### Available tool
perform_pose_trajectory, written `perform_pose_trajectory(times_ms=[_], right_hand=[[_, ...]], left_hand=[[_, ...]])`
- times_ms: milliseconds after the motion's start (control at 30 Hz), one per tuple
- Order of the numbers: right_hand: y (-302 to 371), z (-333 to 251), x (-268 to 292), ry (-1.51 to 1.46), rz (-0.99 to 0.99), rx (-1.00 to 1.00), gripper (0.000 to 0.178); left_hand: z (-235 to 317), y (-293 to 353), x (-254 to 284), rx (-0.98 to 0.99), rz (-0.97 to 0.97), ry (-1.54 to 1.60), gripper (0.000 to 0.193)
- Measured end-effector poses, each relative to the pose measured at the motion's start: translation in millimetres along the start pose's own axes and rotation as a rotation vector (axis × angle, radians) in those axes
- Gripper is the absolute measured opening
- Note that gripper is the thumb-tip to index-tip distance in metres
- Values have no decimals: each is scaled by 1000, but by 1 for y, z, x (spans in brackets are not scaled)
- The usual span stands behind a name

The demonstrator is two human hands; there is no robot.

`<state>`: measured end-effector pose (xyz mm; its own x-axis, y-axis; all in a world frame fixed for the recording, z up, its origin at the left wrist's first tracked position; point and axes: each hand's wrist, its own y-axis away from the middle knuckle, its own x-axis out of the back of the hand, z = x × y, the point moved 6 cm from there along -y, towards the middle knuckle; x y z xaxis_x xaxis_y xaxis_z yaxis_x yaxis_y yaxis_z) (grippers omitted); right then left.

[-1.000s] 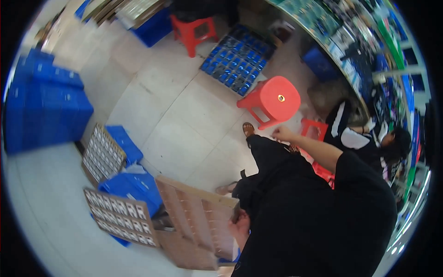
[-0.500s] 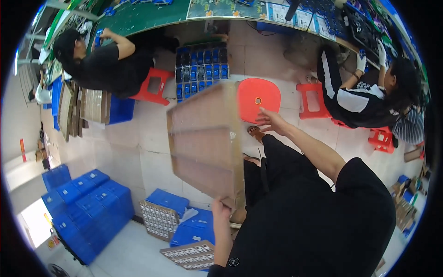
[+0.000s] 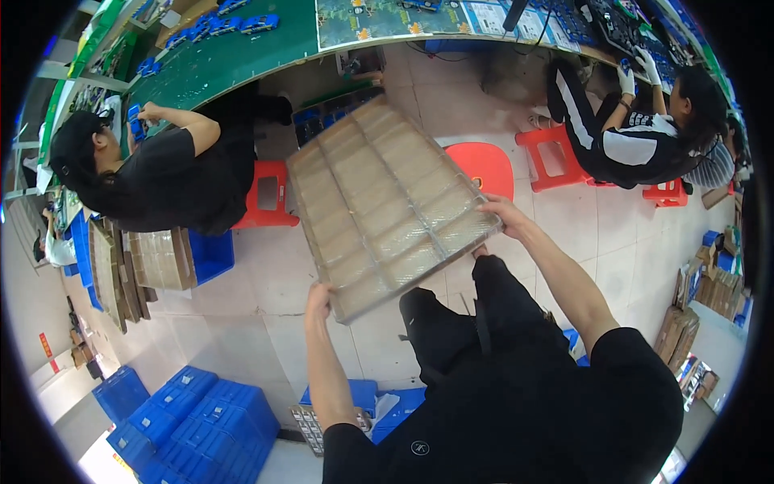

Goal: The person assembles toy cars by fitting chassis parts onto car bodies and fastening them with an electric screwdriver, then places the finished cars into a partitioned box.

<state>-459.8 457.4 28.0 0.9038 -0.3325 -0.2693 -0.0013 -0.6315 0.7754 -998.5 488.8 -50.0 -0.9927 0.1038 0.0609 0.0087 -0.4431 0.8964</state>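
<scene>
Left hand (image 3: 319,300): gripping the near-left corner of the tray (image 3: 387,202); fingers curled over the edge, closed on it.
Tray: big flat clear-plastic thing w/ rows of shallow pockets, tan inside. Held up off the floor, tilted, between both hands, in front of the person's chest.
Right hand (image 3: 500,214): on the tray's right corner, fingers wrapped round the rim, thumb on top. Closed on it too.
Floor (image 3: 266,298): pale tiles, glossy.
Far left: seated worker (image 3: 153,173) in black on a red stool (image 3: 266,198), hands up at the green bench (image 3: 234,56).
Low left: stacked blue crates (image 3: 189,415); tan tray stacks (image 3: 137,266) leaning beside a blue bin (image 3: 211,256).
Under the arms: more blue crates (image 3: 371,403) by the person's legs, w/ a tray of small parts (image 3: 310,427) next to them.
Centre back: round red stool (image 3: 484,165) just behind the tray.
Right: 2nd worker (image 3: 637,129), black top w/ white stripes, white gloves, on a red stool (image 3: 556,157) at the bench.
Far right: cardboard boxes (image 3: 693,315) along the wall.
</scene>
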Motion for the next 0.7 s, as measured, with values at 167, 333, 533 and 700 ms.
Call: perform_pose_trajectory(times_ms=[167, 333, 533, 700], right_hand=[[-51, 36, -28, -67, 65, 119, 72], [-62, 125, 6, 696, 324, 107, 27], [39, 179, 3, 758, 376, 101, 26], [109, 180, 92, 766, 632, 17, 31]], left_hand=[[93, -44, 18, -146, -30, -81, 41], [133, -113, 23, -253, 214, -611, 49], [65, -130, 12, -348, 259, -980, 54], [-28, -104, -54, -263, 49, -949, 50]])
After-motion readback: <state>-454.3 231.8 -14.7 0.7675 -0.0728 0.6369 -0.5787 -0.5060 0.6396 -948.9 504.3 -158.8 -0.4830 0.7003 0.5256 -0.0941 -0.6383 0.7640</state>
